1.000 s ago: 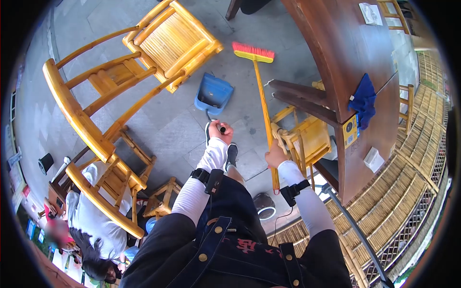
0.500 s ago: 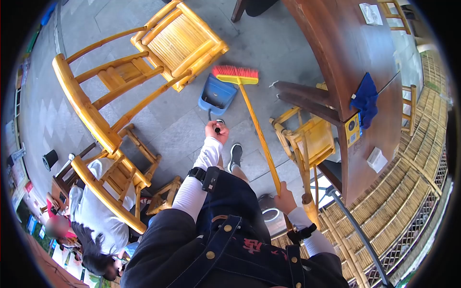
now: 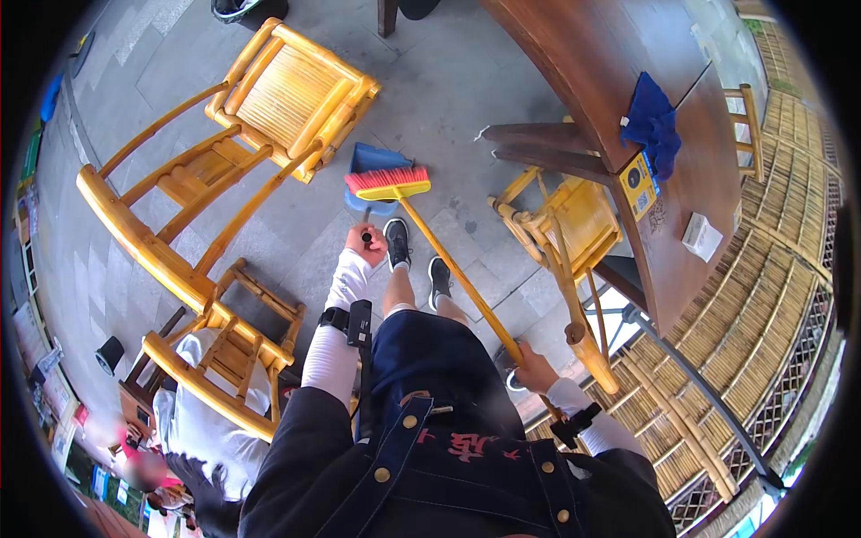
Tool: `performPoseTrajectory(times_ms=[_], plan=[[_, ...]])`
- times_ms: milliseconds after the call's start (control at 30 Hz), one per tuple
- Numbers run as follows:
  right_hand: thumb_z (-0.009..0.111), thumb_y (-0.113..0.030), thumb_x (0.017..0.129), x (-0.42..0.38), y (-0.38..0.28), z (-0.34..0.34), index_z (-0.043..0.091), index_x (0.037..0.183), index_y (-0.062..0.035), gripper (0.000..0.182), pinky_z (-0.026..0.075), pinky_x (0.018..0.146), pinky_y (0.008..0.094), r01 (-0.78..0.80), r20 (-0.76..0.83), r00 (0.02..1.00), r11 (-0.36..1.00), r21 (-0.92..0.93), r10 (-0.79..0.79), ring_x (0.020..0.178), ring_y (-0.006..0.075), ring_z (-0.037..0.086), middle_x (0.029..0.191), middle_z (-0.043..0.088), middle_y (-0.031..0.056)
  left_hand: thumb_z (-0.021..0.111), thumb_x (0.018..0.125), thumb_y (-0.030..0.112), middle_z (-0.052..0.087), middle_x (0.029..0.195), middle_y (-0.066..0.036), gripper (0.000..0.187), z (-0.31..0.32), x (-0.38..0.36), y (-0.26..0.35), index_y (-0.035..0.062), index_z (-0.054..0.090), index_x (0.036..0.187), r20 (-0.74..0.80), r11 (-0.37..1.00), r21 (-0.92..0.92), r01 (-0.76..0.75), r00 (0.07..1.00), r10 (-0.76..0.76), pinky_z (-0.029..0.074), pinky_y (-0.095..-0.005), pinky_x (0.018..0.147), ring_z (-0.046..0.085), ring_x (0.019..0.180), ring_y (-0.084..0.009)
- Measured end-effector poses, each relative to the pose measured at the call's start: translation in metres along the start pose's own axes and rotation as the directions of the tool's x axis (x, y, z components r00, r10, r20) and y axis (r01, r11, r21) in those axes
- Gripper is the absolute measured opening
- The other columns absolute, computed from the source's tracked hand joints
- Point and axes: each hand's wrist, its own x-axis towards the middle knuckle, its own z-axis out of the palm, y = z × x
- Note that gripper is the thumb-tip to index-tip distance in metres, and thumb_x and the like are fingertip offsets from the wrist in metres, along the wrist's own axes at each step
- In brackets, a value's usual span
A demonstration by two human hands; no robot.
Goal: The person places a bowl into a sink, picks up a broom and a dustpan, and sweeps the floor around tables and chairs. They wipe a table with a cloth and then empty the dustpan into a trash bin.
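Note:
My left hand (image 3: 366,243) is closed round the black-tipped handle of a blue dustpan (image 3: 372,159), which is low at the floor in front of my feet. My right hand (image 3: 535,368) grips the yellow stick of a broom (image 3: 459,277) near its upper end. The broom's head, with red bristles and a yellow base, lies across the dustpan and hides part of its tray. Whether the bristles touch the dustpan I cannot tell.
Bamboo chairs (image 3: 291,90) stand at the left, another (image 3: 578,220) at the right beside a dark wooden table (image 3: 708,193) bearing a blue cloth (image 3: 650,125). A seated person (image 3: 215,412) is at the lower left. A black bin (image 3: 249,11) stands at the top.
The broom head has moved left and down, from beside the dustpan to across it. My left hand and the dustpan appear further left. Both shoes now show more fully.

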Motion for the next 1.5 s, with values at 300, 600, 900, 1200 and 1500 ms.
performPoseTrajectory(times_ms=[300, 600, 900, 1200, 1500], plan=[[0.051, -0.015, 0.076, 0.014, -0.02, -0.012, 0.029, 0.111, -0.0078, 0.042, 0.045, 0.047, 0.0378, -0.127, 0.002, 0.99, 0.882, 0.455, 0.141, 0.053, 0.028, 0.056, 0.063, 0.051, 0.0161, 0.046, 0.072, 0.013, 0.032, 0.044, 0.003, 0.025, -0.023, -0.015, -0.028, 0.012, 0.032, 0.052, -0.26, 0.918, 0.373, 0.138, 0.965, -0.039, 0.021, -0.021, 0.033, 0.028, 0.035, -0.0078], [0.042, -0.013, 0.083, 0.006, -0.044, 0.022, 0.023, 0.114, -0.0161, 0.037, 0.035, 0.034, 0.0269, -0.474, 0.475, 0.871, 0.472, 0.743, 0.127, 0.038, 0.0121, 0.037, 0.054, 0.035, 0.0022, 0.047, 0.069, 0.011, 0.033, 0.045, -0.001, 0.022, 0.016, 0.043, -0.065, 0.01, 0.031, 0.053, -0.19, 0.873, 0.482, 0.077, 0.982, 0.019, 0.022, -0.0213, 0.032, 0.028, 0.035, -0.0111], [0.043, -0.014, 0.083, -0.042, -0.006, 0.004, 0.026, 0.115, -0.0126, 0.036, 0.031, 0.029, 0.0246, -0.26, 0.259, 0.964, 0.44, 0.859, 0.064, 0.033, 0.0097, 0.033, 0.049, 0.032, 0.0004, 0.048, 0.066, 0.006, 0.03, 0.047, -0.002, 0.017, 0.001, 0.049, -0.071, 0.0077, 0.035, 0.054, -0.238, 0.891, 0.452, 0.026, 0.967, 0.093, 0.018, -0.0228, 0.032, 0.025, 0.037, -0.0122], [0.042, -0.016, 0.084, -0.029, -0.003, 0.019, 0.03, 0.109, -0.0157, 0.028, 0.031, 0.03, 0.0246, -0.406, 0.435, 0.889, 0.194, 0.893, -0.143, 0.032, 0.0094, 0.032, 0.049, 0.031, 0.0013, 0.048, 0.069, 0.013, 0.036, 0.047, -0.003, 0.016, -0.015, 0.042, -0.076, 0.0075, 0.039, 0.057, -0.26, 0.857, 0.505, 0.106, 0.965, 0.033, 0.027, -0.022, 0.034, 0.03, 0.037, -0.0132], [0.045, -0.015, 0.083, -0.094, -0.069, -0.05, 0.025, 0.114, -0.0157, 0.037, 0.039, 0.042, 0.0265, -0.386, 0.573, 0.758, 0.493, 0.78, -0.312, 0.046, 0.0122, 0.043, 0.062, 0.041, 0.0034, 0.045, 0.069, 0.017, 0.043, 0.112, -0.03, 0.014, -0.08, -0.033, -0.113, 0.0059, 0.036, 0.07, -0.045, 0.954, 0.29, -0.074, 0.995, 0.091, 0.032, -0.0507, 0.091, 0.043, 0.106, -0.042]])
